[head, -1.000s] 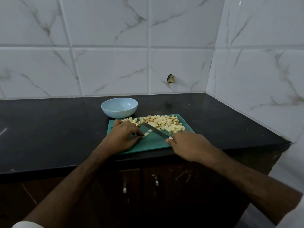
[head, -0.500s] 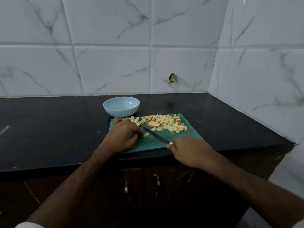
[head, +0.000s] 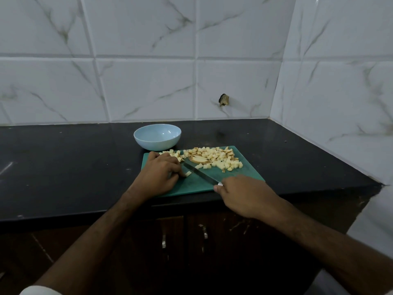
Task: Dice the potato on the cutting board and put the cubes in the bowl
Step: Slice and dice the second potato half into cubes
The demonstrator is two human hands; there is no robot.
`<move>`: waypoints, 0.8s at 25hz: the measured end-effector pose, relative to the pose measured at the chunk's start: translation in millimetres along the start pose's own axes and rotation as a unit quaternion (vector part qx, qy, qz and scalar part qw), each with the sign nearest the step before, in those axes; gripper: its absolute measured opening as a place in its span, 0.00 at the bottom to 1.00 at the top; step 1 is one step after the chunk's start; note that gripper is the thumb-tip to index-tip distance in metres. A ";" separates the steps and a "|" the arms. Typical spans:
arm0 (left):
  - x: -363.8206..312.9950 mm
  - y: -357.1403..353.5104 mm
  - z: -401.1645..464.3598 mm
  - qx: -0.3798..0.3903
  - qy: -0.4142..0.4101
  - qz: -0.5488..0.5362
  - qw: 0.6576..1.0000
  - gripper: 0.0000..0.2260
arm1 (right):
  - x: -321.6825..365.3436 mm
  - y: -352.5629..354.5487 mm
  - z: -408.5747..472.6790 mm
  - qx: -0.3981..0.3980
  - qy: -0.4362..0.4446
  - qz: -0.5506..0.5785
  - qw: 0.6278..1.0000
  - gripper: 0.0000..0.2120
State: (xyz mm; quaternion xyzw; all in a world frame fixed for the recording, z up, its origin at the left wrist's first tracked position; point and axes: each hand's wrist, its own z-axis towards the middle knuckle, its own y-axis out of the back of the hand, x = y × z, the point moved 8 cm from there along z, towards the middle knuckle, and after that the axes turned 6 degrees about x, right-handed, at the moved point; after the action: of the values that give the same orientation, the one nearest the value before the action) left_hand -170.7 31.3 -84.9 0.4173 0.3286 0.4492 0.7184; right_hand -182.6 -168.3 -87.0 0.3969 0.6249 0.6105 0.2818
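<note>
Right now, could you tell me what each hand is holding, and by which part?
The right hand grips the knife by its handle, blade lying across the cutting board. The left hand rests there, fingers touching a potato cube.

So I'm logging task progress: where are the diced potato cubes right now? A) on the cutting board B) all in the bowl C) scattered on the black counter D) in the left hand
A: the potato cubes lie piled on the green cutting board, and the pale blue bowl behind it shows a bare inside.

Dim, evenly lit, sharp; wide-angle bending at edges.
</note>
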 end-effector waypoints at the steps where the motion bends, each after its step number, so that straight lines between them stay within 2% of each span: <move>1: 0.4 -0.8 -0.3 0.000 -0.002 -0.002 1.000 0.13 | 0.7 -5.6 -2.6 0.009 0.001 0.007 1.000 0.20; 4: 0.0 -1.9 0.7 0.003 -0.005 -0.001 1.000 0.15 | 3.0 -14.8 -2.3 0.013 0.001 0.024 1.000 0.19; 8: 0.4 -2.3 1.5 0.004 -0.002 -0.003 1.000 0.19 | 8.9 -12.5 9.6 -0.003 0.014 -0.024 1.000 0.18; 13: 0.5 -0.7 0.4 -0.014 0.002 0.022 1.000 0.08 | -23.5 11.5 12.0 0.022 -0.003 0.071 0.997 0.19; 16: -0.2 -13.2 7.1 0.048 0.007 0.039 0.998 0.13 | -56.3 26.5 15.1 -0.024 -0.014 0.108 0.994 0.21; 20: -2.4 -28.7 18.0 0.133 0.000 0.071 0.989 0.18 | -89.4 27.3 33.8 -0.093 -0.009 0.223 0.970 0.20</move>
State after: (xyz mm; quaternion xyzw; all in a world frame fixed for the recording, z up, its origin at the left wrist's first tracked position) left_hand -145.8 16.5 -102.5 0.5316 0.3550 0.4510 0.6228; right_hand -103.1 -226.8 -75.1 0.5038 0.4581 0.7099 0.1799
